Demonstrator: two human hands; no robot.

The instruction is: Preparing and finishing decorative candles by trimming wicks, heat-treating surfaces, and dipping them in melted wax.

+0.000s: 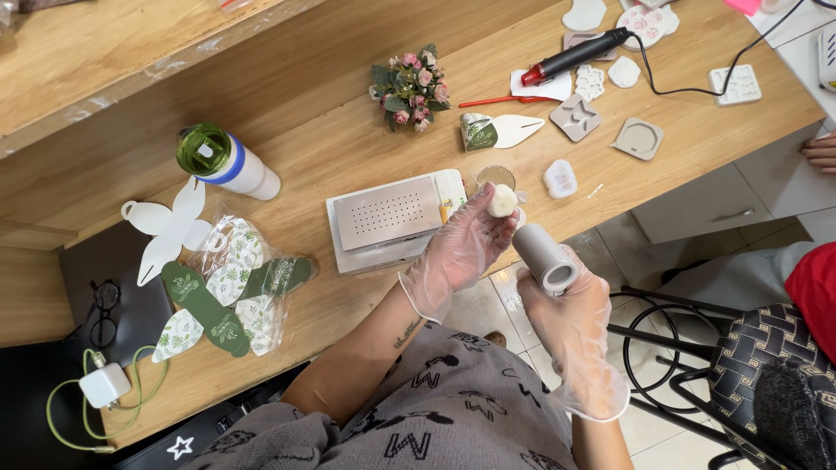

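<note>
My left hand (460,252), in a clear plastic glove, pinches a small off-white ball of clay or dough (502,201) between its fingertips, just above the table edge. My right hand (570,322), also gloved, grips a grey cylindrical tube (544,259) with its open end turned up toward the camera. The tube sits just below and right of the ball, a short gap apart. Both hands hover over the front edge of the wooden table (348,148).
A white perforated box-shaped device (392,218), a small round white piece (560,178), grey moulds (576,117), a red-and-black corded tool (575,56), a flower bouquet (410,87), a green-lidded bottle (222,162) and leaf-shaped card tags (213,296) lie on the table. Another person's hand (820,152) shows at the right edge.
</note>
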